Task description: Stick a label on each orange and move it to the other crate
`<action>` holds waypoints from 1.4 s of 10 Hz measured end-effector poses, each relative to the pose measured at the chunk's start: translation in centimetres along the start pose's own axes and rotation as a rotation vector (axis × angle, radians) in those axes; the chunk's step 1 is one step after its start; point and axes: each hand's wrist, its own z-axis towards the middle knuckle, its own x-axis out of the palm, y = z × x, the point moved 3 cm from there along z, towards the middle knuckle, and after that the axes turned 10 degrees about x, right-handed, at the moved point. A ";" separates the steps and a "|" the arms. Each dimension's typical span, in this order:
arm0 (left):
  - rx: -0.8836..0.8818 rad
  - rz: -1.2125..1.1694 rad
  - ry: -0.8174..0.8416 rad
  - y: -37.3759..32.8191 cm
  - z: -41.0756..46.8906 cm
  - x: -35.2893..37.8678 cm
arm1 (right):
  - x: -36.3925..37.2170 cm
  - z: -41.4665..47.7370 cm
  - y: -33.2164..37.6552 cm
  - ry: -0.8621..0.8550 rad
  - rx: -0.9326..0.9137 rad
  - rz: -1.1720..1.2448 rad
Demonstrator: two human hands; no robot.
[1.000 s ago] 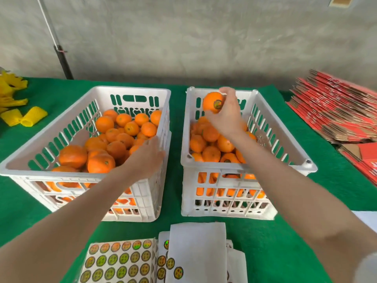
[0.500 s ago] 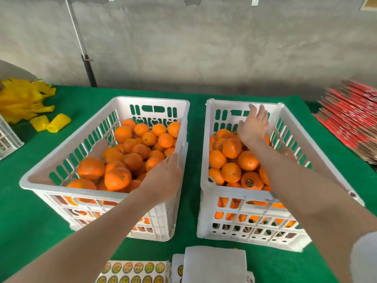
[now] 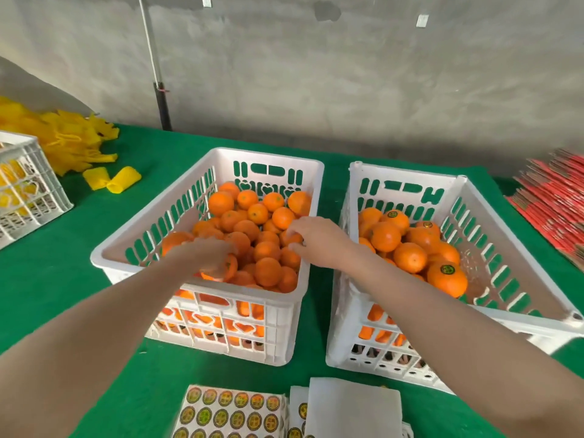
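Note:
Two white slotted crates stand side by side on green cloth. The left crate (image 3: 151, 241) is heaped with plain oranges (image 3: 267, 270). The right crate (image 3: 512, 298) holds oranges with round green-and-yellow labels (image 3: 447, 278). Both hands reach into the left crate. My left hand (image 3: 205, 254) lies curled over an orange (image 3: 229, 268) at the near left of the heap. My right hand (image 3: 319, 240) hangs over the heap by the crate's right wall, its fingertips touching an orange (image 3: 292, 238). A sheet of round labels (image 3: 230, 412) lies at the near edge.
White backing sheets (image 3: 354, 406) lie right of the label sheet. Yellow foam nets (image 3: 63, 143) and two loose sleeves (image 3: 113, 180) sit at far left beside another white crate (image 3: 28, 191). Red flat cartons (image 3: 556, 200) are stacked at right. A grey wall stands behind.
My right hand let go of a labelled orange in the right crate and crossed to the left crate. My left hand moved from the left crate's right rim into the heap.

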 end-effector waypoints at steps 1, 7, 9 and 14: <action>-0.016 -0.025 0.096 2.0 0.2 -0.3 | -0.4 -0.2 0.7 0.035 0.031 0.003; 0.304 -1.118 -0.017 -10.1 -17.1 2.5 | 15.8 -17.2 -3.7 0.452 0.346 -0.102; -0.119 -1.403 0.147 -10.7 -16.9 11.9 | 16.0 -17.2 -3.5 0.284 0.318 0.003; -0.333 -1.620 0.280 -10.0 -15.0 18.5 | 15.6 -18.9 -5.5 0.158 0.439 0.121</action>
